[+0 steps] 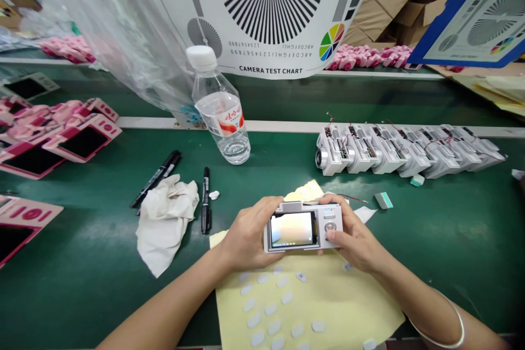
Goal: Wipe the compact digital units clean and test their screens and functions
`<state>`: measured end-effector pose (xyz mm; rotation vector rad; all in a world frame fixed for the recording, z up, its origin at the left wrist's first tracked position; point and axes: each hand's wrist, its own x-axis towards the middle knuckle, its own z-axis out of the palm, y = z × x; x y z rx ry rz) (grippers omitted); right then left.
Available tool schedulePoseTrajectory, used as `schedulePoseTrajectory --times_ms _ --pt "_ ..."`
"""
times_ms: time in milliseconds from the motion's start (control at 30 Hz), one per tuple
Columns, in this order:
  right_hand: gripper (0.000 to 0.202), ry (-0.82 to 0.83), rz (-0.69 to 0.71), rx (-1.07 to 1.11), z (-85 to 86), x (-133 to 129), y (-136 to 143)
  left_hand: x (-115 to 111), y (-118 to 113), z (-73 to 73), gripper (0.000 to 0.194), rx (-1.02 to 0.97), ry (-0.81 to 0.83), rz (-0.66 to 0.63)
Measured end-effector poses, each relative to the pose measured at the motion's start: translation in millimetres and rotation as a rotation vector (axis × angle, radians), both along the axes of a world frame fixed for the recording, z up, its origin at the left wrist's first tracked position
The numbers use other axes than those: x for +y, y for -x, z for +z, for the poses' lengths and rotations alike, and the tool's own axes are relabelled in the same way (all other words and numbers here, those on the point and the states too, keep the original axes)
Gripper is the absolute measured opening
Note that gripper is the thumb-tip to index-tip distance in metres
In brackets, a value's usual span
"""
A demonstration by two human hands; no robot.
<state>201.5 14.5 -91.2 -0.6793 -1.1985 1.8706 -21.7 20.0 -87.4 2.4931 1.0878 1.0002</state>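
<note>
A silver camera [303, 226] is held up over a yellow sheet [328, 295] dotted with small pale stickers. Its lit screen faces me and shows a blurry, light picture. My left hand [250, 234] grips the camera's left end, fingers behind it. At the right end my right hand [355, 235] holds on, with the thumb against the round control pad. A thin red wire shows behind the camera, near a crumpled yellow piece [305, 191].
A water bottle [223, 115] stands beneath a hanging camera test chart [270, 11]. Several opened silver camera bodies [394, 147] line the back right. Pink cameras [82, 136] lie at left, near markers [205, 202] and a white cloth [166, 219].
</note>
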Motion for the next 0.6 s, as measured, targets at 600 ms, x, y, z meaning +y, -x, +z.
schedulePoseTrajectory --times_ms 600 --pt "0.038 0.025 -0.002 -0.008 2.5 0.5 0.2 -0.1 1.3 -0.5 0.064 0.001 -0.001 0.001"
